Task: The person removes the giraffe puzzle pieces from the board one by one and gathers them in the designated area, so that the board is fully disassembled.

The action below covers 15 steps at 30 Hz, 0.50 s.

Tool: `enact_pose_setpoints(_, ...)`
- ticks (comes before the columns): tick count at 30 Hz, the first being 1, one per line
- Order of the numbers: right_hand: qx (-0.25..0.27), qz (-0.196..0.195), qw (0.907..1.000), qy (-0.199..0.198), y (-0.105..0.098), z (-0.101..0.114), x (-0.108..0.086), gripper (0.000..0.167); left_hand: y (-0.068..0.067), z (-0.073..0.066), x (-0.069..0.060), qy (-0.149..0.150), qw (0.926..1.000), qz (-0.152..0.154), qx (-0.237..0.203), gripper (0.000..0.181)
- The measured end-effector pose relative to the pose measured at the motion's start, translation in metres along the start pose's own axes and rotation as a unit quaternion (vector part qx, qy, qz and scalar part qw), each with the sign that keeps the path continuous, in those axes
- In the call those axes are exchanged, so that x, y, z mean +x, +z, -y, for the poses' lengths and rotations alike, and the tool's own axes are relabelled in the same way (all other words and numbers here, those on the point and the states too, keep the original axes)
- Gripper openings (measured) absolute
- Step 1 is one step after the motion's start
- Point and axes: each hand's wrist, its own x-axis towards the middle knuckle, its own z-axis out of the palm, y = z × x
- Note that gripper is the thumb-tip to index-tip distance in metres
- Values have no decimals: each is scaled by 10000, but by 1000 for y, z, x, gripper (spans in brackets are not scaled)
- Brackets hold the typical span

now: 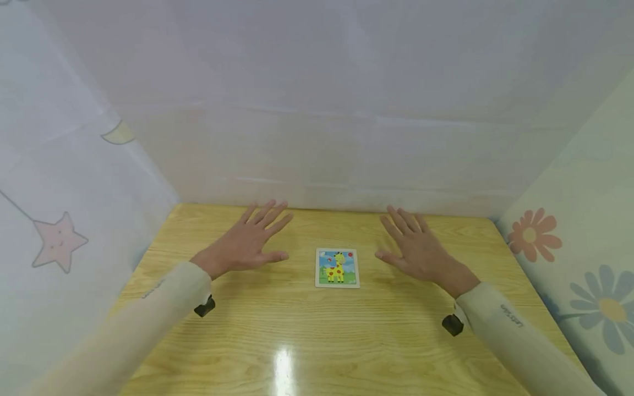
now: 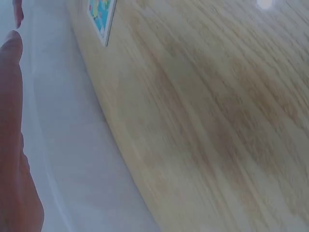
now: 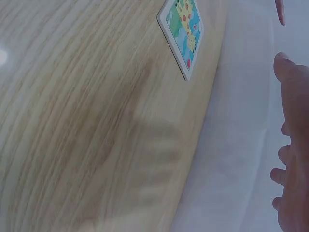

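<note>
In the head view, the left hand [image 1: 249, 243] and right hand [image 1: 417, 248] hover spread and empty either side of the giraffe card [image 1: 337, 268] on the surface [image 1: 366, 341], seemingly poised; the left wrist view, then the right, shows it untouched, so grasping would call for reaching inward.

Pale walls [image 1: 64, 159] printed with flowers [image 1: 612, 309] and a star [image 1: 58, 243] flank a wooden table [image 1: 346, 341]
</note>
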Motion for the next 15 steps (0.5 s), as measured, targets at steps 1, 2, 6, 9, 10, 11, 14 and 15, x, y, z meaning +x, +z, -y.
enact_pose_setpoints(1, 37, 5, 10000, -6, 2, 1, 1, 89, 2, -1, 0, 6, 10000, -5, -32, 94)
enact_pose_setpoints(2, 67, 4, 10000, -11, 3, 2, 1, 89, 4, -2, 0, 11, 10000, 0, -46, 94)
enact_pose_setpoints(6, 236, 39, 9997, 15, 9, 7, 5, 89, 10, -7, 1, 4, 9998, 69, -170, 93)
enact_pose_setpoints(9, 341, 66, 9994, 54, 14, 11, 6, 89, 18, -9, 1, -62, 9994, 186, -273, 92)
enact_pose_setpoints(10, 351, 70, 9993, 62, 16, 12, 7, 90, 20, -9, 1, -88, 9992, 223, -318, 92)
enact_pose_setpoints(11, 374, 72, 9992, 72, 18, 12, 7, 90, 23, -9, 1, -113, 9990, 248, -358, 93)
enact_pose_setpoints(14, 446, 121, 9989, 107, 23, 14, 9, 89, 31, -11, 0, -155, 9984, 238, -480, 92)
enact_pose_setpoints(15, 475, 133, 9987, 120, 25, 15, 9, 89, 32, -12, 0, -164, 9981, 232, -546, 92)
